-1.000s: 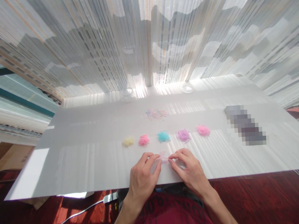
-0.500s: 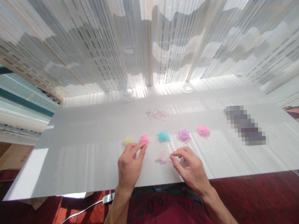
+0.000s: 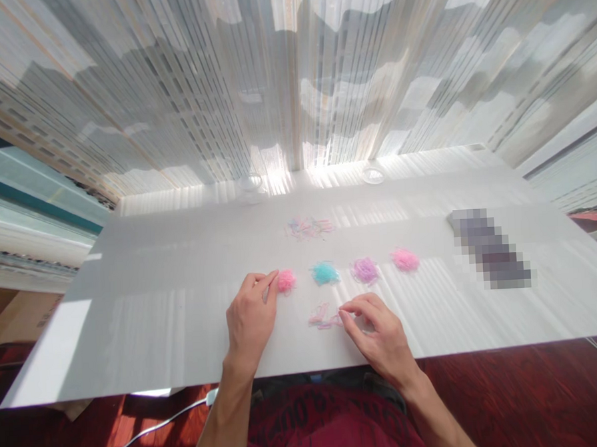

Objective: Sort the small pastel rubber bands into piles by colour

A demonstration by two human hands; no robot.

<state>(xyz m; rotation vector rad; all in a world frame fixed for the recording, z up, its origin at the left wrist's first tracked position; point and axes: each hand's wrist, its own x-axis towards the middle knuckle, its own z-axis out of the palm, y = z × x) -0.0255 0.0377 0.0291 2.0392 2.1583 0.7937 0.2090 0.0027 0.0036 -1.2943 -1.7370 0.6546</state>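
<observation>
My left hand (image 3: 252,316) is closed in a pinch at the left edge of a bright pink pile (image 3: 287,281) of thin, short strands. Whatever its fingertips hold, if anything, is too small to make out. The yellow pile is hidden behind this hand. My right hand (image 3: 377,333) hovers low with thumb and forefinger pressed together, at the right end of a small loose heap of mixed pale strands (image 3: 322,319). What is in that pinch cannot be made out. To the right of the bright pink pile lie a turquoise pile (image 3: 325,273), a purple pile (image 3: 365,271) and a light pink pile (image 3: 405,260).
Farther back on the white table (image 3: 180,256) lies a scattered mixed heap of strands (image 3: 309,228). Two clear round dishes or lids, one at the left (image 3: 250,182) and one at the right (image 3: 373,175), sit by the curtain (image 3: 271,85). A blurred-out dark object (image 3: 490,250) lies at right.
My left hand has shifted slightly left, from over the bright pink pile to its left edge, and now covers the yellow pile. My right hand has barely moved.
</observation>
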